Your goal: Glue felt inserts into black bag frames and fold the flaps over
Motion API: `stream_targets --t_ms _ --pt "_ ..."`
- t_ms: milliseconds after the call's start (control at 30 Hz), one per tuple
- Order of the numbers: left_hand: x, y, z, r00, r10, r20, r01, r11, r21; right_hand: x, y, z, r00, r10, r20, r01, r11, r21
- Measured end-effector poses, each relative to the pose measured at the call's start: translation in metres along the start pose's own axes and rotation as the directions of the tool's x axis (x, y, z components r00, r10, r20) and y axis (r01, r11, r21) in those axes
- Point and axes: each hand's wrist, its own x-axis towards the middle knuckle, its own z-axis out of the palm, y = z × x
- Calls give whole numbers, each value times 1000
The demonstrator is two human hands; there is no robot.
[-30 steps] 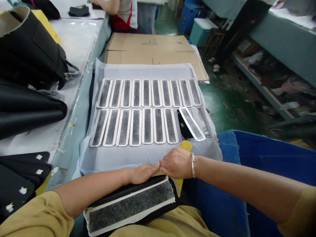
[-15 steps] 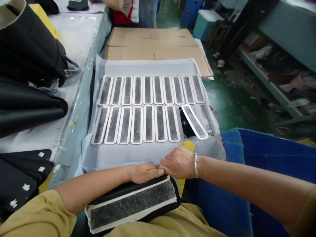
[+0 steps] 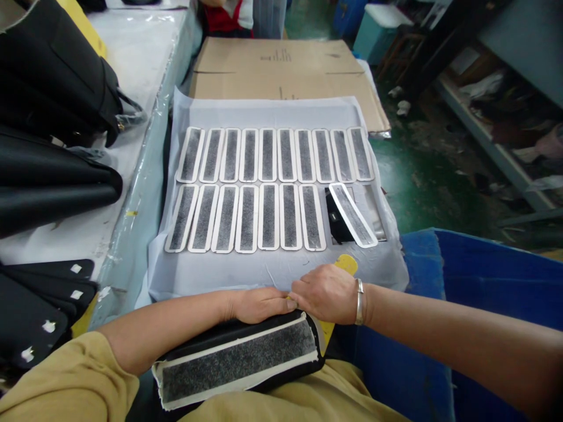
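Across my lap lies a black bag-like piece [image 3: 206,340] with a dark speckled panel [image 3: 237,362] edged in cream on its near side. My left hand [image 3: 259,305] rests flat along its top edge, fingers stretched out together. Touching the left fingertips, my right hand [image 3: 323,293] is closed at the piece's far right corner. What its fingers pinch is hidden. A yellow strip [image 3: 347,264] shows beyond the right hand and again below it; I cannot tell whether the hand grips it.
Two rows of cream-edged dark strips [image 3: 268,217] lie on a white sheet [image 3: 211,278]; one strip [image 3: 354,215] lies askew on the right. Cardboard [image 3: 281,61] lies behind. Black bags [image 3: 53,99] stand on the left table [image 3: 145,76]. A blue bin [image 3: 422,264] is at right.
The view has shifted slightly, so most things sit a little further right. Both hands keep nearly the same place on the black piece.
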Motion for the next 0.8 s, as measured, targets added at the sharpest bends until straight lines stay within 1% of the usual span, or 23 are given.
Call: stream_targets --t_ms 100,233,333,467,567,700,800 --pt "1 2 0 1000 2 11 -2 1000 19 -3 -1 4 999 -7 -53 6 1000 -3" --pt "2 6 0 999 18 38 -19 999 27 -7 -4 7 996 -38 -77 37 999 -11" --pt "2 9 0 999 32 38 -34 999 42 -8 -5 8 996 -61 -63 61 998 -5" --pt "2 11 0 998 32 48 -36 995 91 -9 -6 8 999 -46 -9 46 999 16" --pt "3 11 1 997 26 74 -35 991 130 -11 -10 10 1000 -6 1 6 1000 19" --pt "4 13 2 993 13 119 -30 989 148 -19 -19 17 998 55 -30 -54 998 36" --pt "4 18 2 991 -18 129 -4 985 171 -25 -29 21 988 153 -23 -151 986 71"
